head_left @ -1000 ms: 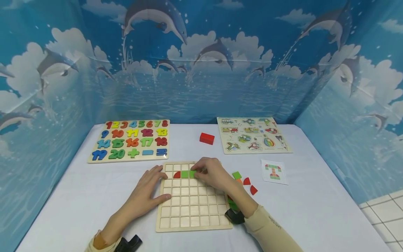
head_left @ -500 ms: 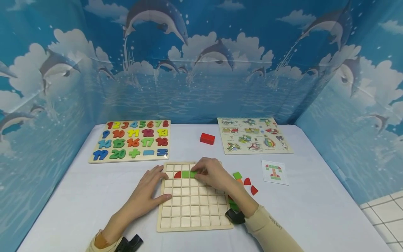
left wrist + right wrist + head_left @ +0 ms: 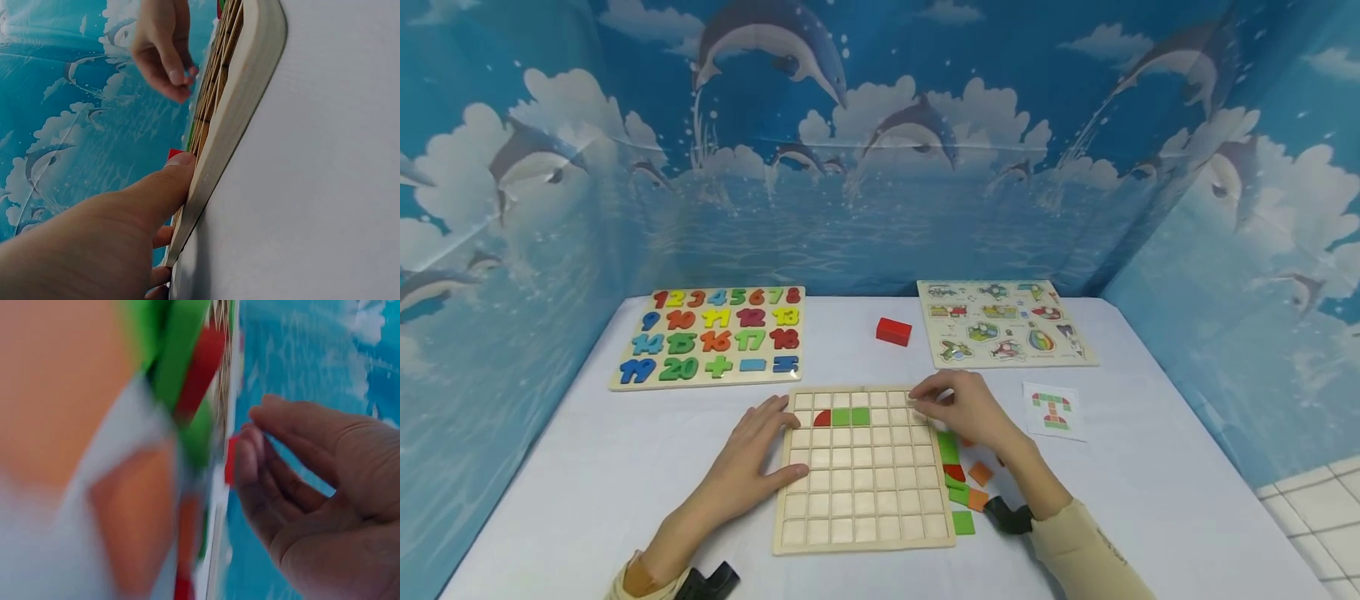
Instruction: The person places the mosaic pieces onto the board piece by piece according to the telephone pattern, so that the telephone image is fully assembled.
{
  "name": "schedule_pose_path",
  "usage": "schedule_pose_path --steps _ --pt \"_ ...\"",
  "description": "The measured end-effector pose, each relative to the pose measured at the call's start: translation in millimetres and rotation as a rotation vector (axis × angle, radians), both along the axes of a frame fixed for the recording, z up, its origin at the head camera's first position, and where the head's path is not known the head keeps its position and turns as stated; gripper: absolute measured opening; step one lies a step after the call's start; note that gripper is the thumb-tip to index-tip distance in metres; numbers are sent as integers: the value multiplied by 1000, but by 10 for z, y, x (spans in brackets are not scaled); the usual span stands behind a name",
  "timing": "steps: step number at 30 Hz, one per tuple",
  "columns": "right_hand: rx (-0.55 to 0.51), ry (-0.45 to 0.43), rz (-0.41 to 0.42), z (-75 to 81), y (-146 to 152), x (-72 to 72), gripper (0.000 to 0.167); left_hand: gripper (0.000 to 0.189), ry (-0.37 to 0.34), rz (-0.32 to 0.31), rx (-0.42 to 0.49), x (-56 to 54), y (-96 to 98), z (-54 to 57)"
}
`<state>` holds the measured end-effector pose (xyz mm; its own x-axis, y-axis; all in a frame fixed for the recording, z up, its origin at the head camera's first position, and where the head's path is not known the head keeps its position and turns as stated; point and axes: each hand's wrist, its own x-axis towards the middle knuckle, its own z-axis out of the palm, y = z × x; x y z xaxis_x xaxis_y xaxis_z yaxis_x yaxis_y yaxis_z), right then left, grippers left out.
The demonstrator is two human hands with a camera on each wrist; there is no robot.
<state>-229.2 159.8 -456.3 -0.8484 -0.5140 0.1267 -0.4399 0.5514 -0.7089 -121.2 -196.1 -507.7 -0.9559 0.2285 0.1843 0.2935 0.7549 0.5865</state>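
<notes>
A wooden grid board (image 3: 863, 503) lies flat in the middle of the table. Near its top, one row holds a red quarter-circle tile (image 3: 823, 418) and two green square tiles (image 3: 851, 417) side by side. My left hand (image 3: 741, 462) rests along the board's left edge, thumb and fingertips spread on its rim. Over the upper right corner hovers my right hand (image 3: 966, 408), its fingers loosely bent with nothing between them in the right wrist view. Loose green tiles (image 3: 963, 522), orange tiles (image 3: 981, 473) and a red tile (image 3: 954, 473) lie beside the board's right edge, blurred in the right wrist view.
A number puzzle board (image 3: 707, 337) stands at the back left. Behind the grid board sits a red block (image 3: 893, 331). At the back right is a vehicle picture puzzle (image 3: 1006, 325), with a small pattern card (image 3: 1054, 411) in front of it.
My right hand has let go of the second green square and moved right to the board's upper right corner. More loose tiles now show beside the board. My left hand stays put.
</notes>
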Motion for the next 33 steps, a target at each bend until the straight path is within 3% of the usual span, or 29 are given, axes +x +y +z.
schedule_pose_path --steps 6,12,19,26,33 --pt "40 -7 -93 -27 370 -34 14 56 4 2 -1 6 -11 0" --pt "101 -96 -130 6 598 -100 23 56 7 -2 0 -5 -4 -8" --pt "126 -204 -27 -12 725 -147 34 56 4 -1 -9 -6 -14 -17" --pt "152 -191 24 -30 719 -164 29 56 -1 1 -7 7 -15 -3" --pt "143 -182 6 -35 722 -167 27 56 -3 1 -4 3 -5 -1"
